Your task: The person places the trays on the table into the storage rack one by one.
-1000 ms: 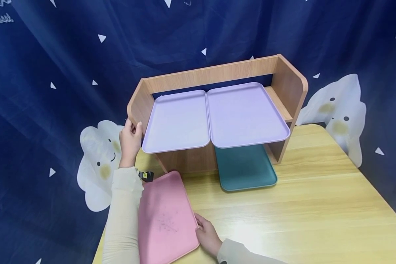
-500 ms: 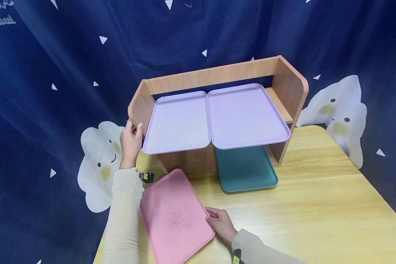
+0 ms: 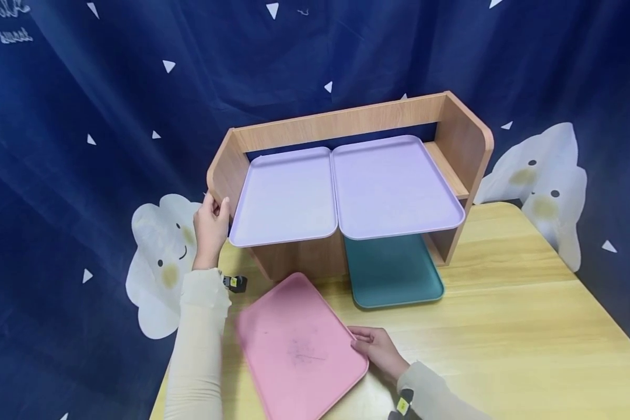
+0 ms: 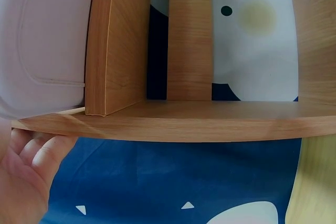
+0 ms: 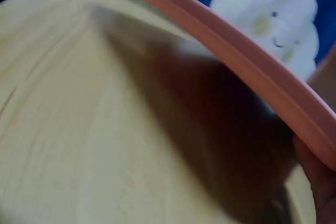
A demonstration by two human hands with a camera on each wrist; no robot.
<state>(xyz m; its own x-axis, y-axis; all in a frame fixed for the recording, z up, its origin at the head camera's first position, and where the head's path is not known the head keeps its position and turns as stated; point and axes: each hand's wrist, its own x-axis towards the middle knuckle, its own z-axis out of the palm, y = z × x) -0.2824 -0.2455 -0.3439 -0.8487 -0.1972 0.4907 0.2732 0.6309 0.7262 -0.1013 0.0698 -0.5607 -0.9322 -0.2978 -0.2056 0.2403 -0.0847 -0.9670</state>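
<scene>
My left hand [image 3: 210, 227] holds the front edge of the left side panel of a wooden desktop shelf [image 3: 341, 119]. In the left wrist view, its fingers [image 4: 50, 156] lie against the panel's outer face. A pink tray [image 3: 299, 344] with dark scuffs is pinched at its right edge by my right hand [image 3: 380, 353]. The right wrist view shows the pink tray's rim [image 5: 231, 51] tilted and raised over the table, with a shadow below. Two lavender trays [image 3: 289, 195] lie side by side on the upper board. Under them, a teal tray [image 3: 394, 277] sticks out of the lower right compartment.
The shelf stands at the back of a light wooden table [image 3: 525, 326]. Behind it hangs a dark blue curtain [image 3: 294, 52] with white triangles and cloud faces. Both lavender trays overhang the upper board's front. Table surface extends to the right of the pink tray.
The pink tray has moved right and turned slightly, carried by my right hand. My left hand stays on the shelf's side panel. The shelf and other trays stay in place.
</scene>
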